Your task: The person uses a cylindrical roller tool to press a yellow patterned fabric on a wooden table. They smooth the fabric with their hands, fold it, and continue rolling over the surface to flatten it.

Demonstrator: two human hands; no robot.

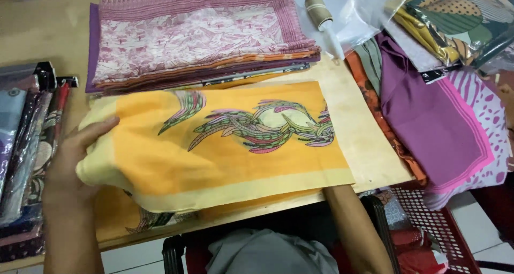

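The folded orange scarf was gripped at its left end by the left hand, just below the pink fabric stack. The right hand was hidden beneath the scarf; its grip could not be told.

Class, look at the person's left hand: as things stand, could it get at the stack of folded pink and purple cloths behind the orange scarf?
Probably yes. The left hand grips the orange scarf at its left edge, and nothing stands between it and the stack of folded cloths.
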